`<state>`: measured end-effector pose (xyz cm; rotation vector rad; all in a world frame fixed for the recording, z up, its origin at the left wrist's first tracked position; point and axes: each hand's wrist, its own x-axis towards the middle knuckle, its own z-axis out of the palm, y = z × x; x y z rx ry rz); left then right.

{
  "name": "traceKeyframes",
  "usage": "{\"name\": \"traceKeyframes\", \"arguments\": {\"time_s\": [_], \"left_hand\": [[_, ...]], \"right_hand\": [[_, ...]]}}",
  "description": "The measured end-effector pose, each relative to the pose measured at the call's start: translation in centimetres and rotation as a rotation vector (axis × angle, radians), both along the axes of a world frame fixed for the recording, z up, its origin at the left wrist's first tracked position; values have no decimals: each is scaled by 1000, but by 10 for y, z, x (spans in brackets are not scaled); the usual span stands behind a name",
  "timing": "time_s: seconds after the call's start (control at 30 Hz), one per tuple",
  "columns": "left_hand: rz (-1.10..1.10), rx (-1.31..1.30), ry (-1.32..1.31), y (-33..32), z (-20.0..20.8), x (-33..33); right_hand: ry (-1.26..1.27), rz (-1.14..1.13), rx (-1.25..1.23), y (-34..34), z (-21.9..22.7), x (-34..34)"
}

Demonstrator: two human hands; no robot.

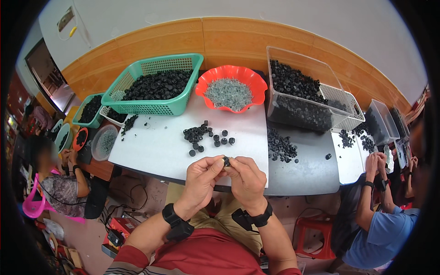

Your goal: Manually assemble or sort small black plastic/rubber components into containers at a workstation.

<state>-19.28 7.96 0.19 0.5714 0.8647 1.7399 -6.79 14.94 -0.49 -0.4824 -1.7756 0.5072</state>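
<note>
Over the front edge of the white board [151, 149], my left hand [200, 179] and my right hand [247, 181] meet, fingertips pinched together. Between them is a small black plastic part [226, 161], mostly covered by thumbs and fingers. Just beyond lies a loose group of small round black plastic parts [197, 134]. Behind it stands a red scalloped bowl [262, 87] full of thin, clear-grey small pieces [228, 94]. To its left, a green basket [151, 107] holds many black parts.
A clear plastic bin [300, 110] of black parts stands back right, beside a white basket [350, 121]. More black parts [280, 145] lie on the dark tabletop [307, 176]. People work at left [64, 188] and right [385, 229]. A red stool [316, 233] stands below.
</note>
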Motion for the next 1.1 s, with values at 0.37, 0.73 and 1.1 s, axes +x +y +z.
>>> {"name": "traceKeyframes", "arguments": {"time_s": [0.37,0.73,1.1], "left_hand": [[-11,-10,-14,2,2,2],[-24,-29,-25,3,3,2],[27,-57,19,3,2,0]], "right_hand": [[39,26,-51,1,-3,1],[73,56,-70,2,0,1],[22,79,-51,4,1,2]]}}
